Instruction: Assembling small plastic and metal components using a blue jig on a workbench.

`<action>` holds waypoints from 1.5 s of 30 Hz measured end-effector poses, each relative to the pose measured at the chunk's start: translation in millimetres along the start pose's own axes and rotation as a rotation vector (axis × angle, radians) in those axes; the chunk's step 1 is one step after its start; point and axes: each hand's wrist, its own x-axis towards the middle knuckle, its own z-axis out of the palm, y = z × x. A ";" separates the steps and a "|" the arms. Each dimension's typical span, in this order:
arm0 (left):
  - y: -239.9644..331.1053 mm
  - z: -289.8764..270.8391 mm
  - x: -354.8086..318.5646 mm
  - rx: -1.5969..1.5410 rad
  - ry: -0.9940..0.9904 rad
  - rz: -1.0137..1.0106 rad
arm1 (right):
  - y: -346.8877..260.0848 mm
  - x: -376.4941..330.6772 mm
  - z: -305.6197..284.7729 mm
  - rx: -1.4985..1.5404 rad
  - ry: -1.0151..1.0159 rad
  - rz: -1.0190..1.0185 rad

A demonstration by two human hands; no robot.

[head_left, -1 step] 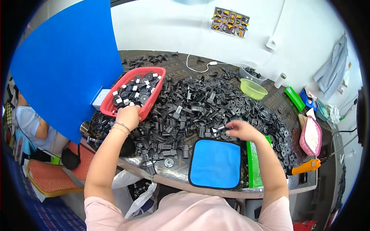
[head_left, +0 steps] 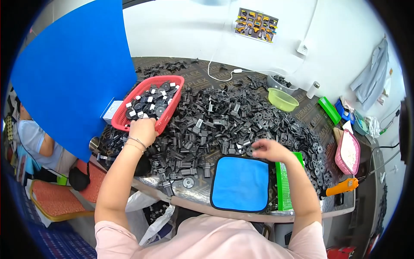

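My left hand (head_left: 143, 131) reaches over the near edge of a red plastic basket (head_left: 177, 98). Its fingers are bent down at the contents, their tips partly hidden. Inside the basket lie black round wheel-like parts (head_left: 160, 111) with white blocks on them. Out to the right, my right hand (head_left: 271, 150) hovers at the near side of a heap of black plastic parts (head_left: 215, 116), fingers pointing left and apart, with nothing plainly held. Just below it is a blue square mat (head_left: 240, 183) with a black border. Under my right forearm stands a green perforated tray (head_left: 283, 185).
A tall blue panel (head_left: 73, 73) rises at the left. Far right on the table are a yellow-green bowl (head_left: 283, 100), a grey bowl (head_left: 278, 85) and a bottle (head_left: 313, 90). A pink basket (head_left: 347, 153) and an orange power screwdriver (head_left: 342, 187) are at the right edge. A person (head_left: 39, 134) sits beyond the panel.
My right hand has dipped slightly, its fingers a little lower over the near edge of the heap. My left hand stays at the red basket; the whole view shifts very slightly.
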 end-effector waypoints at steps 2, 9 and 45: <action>24.0 -10.7 1.9 0.082 0.117 0.015 | 7.0 -22.3 12.7 -0.048 -0.005 -0.036; 147.2 28.0 38.6 -0.170 0.113 0.503 | -0.3 -83.3 81.3 -0.228 -0.115 -0.161; 221.7 22.0 -77.4 -0.848 -0.380 0.546 | 64.6 25.8 12.2 -0.259 0.707 -0.216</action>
